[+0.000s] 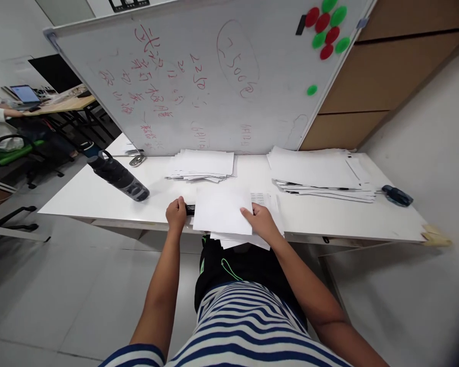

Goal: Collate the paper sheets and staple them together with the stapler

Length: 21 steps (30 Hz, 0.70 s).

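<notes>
Left hand (176, 214) closes around a dark handheld tool (190, 209), possibly a stapler, its end meeting a white sheet (222, 211) at the table's (329, 219) near edge. Right hand (262, 223) grips the sheet's right side, thumb on top, with uneven lower papers (229, 240) jutting past the edge; a loosened thumb could let these slip or fan apart.
</notes>
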{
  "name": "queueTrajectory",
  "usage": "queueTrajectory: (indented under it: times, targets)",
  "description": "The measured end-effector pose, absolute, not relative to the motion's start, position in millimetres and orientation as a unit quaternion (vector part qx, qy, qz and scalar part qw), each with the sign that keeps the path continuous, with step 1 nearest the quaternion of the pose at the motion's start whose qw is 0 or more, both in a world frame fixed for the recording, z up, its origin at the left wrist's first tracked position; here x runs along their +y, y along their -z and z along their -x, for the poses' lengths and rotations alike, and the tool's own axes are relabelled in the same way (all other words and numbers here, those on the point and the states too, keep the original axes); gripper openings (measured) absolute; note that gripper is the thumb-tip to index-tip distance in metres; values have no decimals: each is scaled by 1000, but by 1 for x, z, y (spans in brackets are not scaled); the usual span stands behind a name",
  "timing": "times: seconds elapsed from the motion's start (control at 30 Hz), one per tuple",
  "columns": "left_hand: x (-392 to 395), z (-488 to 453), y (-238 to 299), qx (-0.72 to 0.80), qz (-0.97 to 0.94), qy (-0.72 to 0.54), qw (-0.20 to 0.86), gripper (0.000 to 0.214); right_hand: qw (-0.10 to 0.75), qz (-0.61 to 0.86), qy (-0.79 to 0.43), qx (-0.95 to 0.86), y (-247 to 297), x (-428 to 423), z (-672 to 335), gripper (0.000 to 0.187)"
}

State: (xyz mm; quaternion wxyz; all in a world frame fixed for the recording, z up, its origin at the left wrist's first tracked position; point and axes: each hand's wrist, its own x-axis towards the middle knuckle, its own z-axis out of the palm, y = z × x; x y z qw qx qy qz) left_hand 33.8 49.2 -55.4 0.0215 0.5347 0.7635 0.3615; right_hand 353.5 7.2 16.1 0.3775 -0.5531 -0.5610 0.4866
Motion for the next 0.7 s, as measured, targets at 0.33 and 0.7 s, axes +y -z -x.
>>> queueTrajectory:
  times: [0.33, 0.7]
  targets:
    - [48, -35, 56, 765, -536, -357, 11, 44, 382, 557, -494, -547, -2, 8, -354, 36]
    - [48, -36, 57, 764, -526, -372, 18, 44, 401, 552, -566, -464, -2, -16, -400, 49]
